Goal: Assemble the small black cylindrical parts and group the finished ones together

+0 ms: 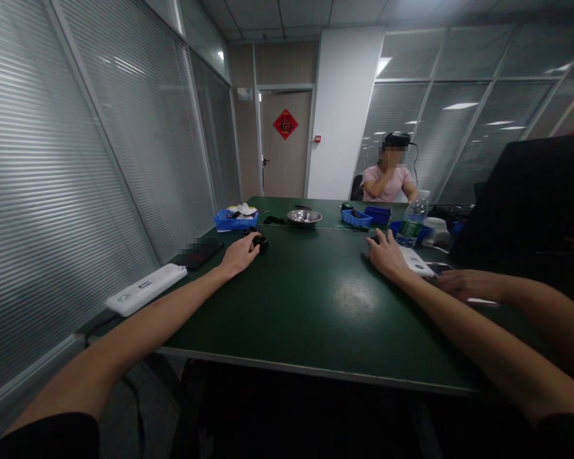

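Observation:
On the left of the green table [306,306], my left hand [240,255] has its fingers curled against a small black object [259,243], its shape partly covered by the fingers. My right hand [385,255] reaches over the right side, fingers spread, near a dark object mostly hidden beneath them. Just right of that hand lies a white device [415,262], with a clear water bottle [411,223] standing behind it. A shiny metal bowl [305,218] holding small items rests between and beyond my hands.
Blue trays [356,218] and a filled blue basket [236,220] stand farther back. A white power bank [147,290] lies at left. Another person's hand [463,284] touches a phone at right, beside a large black screen [530,204]. A person [389,185] sits across.

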### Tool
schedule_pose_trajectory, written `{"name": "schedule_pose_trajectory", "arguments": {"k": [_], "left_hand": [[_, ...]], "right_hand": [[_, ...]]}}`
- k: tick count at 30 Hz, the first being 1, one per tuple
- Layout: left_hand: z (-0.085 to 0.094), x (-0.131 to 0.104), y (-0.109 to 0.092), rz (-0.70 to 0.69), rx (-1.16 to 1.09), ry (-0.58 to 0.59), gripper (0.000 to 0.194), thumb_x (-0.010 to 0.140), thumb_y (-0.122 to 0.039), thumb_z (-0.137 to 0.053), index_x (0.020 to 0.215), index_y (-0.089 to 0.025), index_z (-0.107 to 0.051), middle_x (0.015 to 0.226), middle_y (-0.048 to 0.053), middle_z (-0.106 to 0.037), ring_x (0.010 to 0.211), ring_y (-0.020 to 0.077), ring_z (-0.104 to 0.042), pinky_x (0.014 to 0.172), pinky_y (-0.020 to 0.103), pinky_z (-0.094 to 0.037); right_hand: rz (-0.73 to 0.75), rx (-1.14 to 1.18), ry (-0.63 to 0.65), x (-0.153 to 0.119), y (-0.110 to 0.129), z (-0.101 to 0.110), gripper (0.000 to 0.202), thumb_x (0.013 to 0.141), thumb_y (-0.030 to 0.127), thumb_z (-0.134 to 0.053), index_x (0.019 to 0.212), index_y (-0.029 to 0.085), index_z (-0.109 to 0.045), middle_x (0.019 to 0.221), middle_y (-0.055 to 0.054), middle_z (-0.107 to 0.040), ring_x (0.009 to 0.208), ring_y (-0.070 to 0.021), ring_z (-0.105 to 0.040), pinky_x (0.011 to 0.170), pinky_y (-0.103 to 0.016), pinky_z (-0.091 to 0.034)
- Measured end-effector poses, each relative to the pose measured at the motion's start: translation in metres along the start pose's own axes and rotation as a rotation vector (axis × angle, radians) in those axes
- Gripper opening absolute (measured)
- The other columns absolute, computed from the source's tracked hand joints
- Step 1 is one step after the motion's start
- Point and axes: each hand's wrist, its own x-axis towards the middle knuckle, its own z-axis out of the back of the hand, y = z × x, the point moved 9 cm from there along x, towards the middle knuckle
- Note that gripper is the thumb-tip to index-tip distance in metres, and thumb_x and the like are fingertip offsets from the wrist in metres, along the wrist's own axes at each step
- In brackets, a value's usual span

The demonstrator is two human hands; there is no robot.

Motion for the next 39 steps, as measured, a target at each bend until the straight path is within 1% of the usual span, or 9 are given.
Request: {"name": "schedule_pose_trajectory", "arguments": {"k": [5,10,13,17,22,27,31,35,39], "left_hand": [[-0.011,0.001,0.005,-0.015,0.025,0.067,0.049,0.101,-0.041,-0.046,0.147,-0.027,-0.048,0.103,0.006,-0.065,0.089,0.0224,-0.063,0.075,0.032,-0.047],[-0.015,-0.001,0.002,-0.044,0.018,0.089,0.048,0.102,-0.042,-0.046,0.148,-0.027,-0.046,0.109,0.007,-0.064,0.095,0.0228,-0.062,0.081,0.033,-0.049],[-0.02,0.0,0.003,-0.045,0.035,0.112,0.046,0.102,-0.044,-0.047,0.143,-0.024,-0.05,0.115,0.009,-0.063,0.102,0.0247,-0.061,0.086,0.036,-0.05],[-0.014,0.0,-0.003,-0.071,0.07,0.038,0.039,0.103,-0.045,-0.046,0.13,-0.02,-0.059,0.132,0.012,-0.054,0.119,0.0284,-0.053,0.1,0.042,-0.047],[-0.012,-0.009,-0.038,-0.166,-0.166,0.091,0.036,0.103,-0.046,-0.047,0.121,-0.018,-0.061,0.129,0.011,-0.057,0.118,0.0267,-0.055,0.104,0.043,-0.046],[-0.021,-0.032,-0.1,-0.267,-0.532,0.285,0.036,0.094,-0.046,-0.067,0.117,-0.02,-0.057,0.117,0.007,-0.065,0.096,0.0201,-0.063,0.084,0.034,-0.05],[-0.025,-0.048,-0.132,-0.281,-0.843,0.434,0.055,0.087,-0.041,-0.076,0.127,-0.021,-0.044,0.121,0.009,-0.067,0.105,0.0207,-0.065,0.086,0.033,-0.048],[-0.033,-0.055,-0.138,-0.287,-0.788,0.552,0.07,0.085,-0.045,-0.078,0.14,-0.022,-0.041,0.119,0.008,-0.068,0.107,0.023,-0.064,0.091,0.036,-0.046],[-0.03,-0.054,-0.141,-0.368,-0.565,0.504,0.053,0.086,-0.054,-0.074,0.126,-0.02,-0.062,0.12,0.008,-0.066,0.111,0.0255,-0.059,0.094,0.036,-0.044]], "right_hand": [[0.155,0.036,-0.15,-0.011,0.05,0.036,0.055,0.093,0.017,-0.051,0.147,0.016,-0.054,0.166,-0.015,-0.029,0.156,-0.0366,-0.018,0.119,-0.055,-0.031],[0.329,0.148,-0.165,-0.02,0.097,0.059,0.052,0.094,0.016,-0.051,0.146,0.019,-0.056,0.162,-0.014,-0.038,0.153,-0.0341,-0.027,0.119,-0.055,-0.033],[0.397,0.257,-0.174,-0.026,0.112,0.067,0.047,0.093,0.015,-0.053,0.139,0.018,-0.061,0.158,-0.015,-0.043,0.149,-0.0354,-0.033,0.118,-0.056,-0.036],[0.49,0.369,-0.132,-0.034,0.131,0.074,0.036,0.095,0.016,-0.052,0.128,0.019,-0.067,0.148,-0.015,-0.053,0.141,-0.0334,-0.043,0.114,-0.057,-0.041],[0.574,0.513,-0.083,-0.055,0.167,0.092,0.033,0.099,0.02,-0.051,0.128,0.021,-0.066,0.14,-0.013,-0.056,0.131,-0.0298,-0.052,0.111,-0.054,-0.046],[0.553,0.841,-0.097,-0.081,0.205,0.124,0.046,0.104,0.03,-0.051,0.15,0.028,-0.046,0.14,-0.011,-0.053,0.127,-0.026,-0.055,0.108,-0.049,-0.05],[0.58,0.938,-0.091,-0.094,0.224,0.138,0.031,0.101,0.038,-0.061,0.131,0.027,-0.061,0.123,-0.009,-0.058,0.109,-0.0234,-0.061,0.095,-0.041,-0.055],[0.552,0.973,-0.102,-0.093,0.222,0.138,0.02,0.099,0.033,-0.065,0.118,0.025,-0.064,0.117,-0.008,-0.057,0.103,-0.0217,-0.061,0.09,-0.037,-0.055],[0.5,1.0,-0.088,-0.088,0.217,0.132,0.016,0.096,0.033,-0.07,0.106,0.022,-0.062,0.111,-0.006,-0.057,0.094,-0.02,-0.06,0.083,-0.035,-0.054]]}}
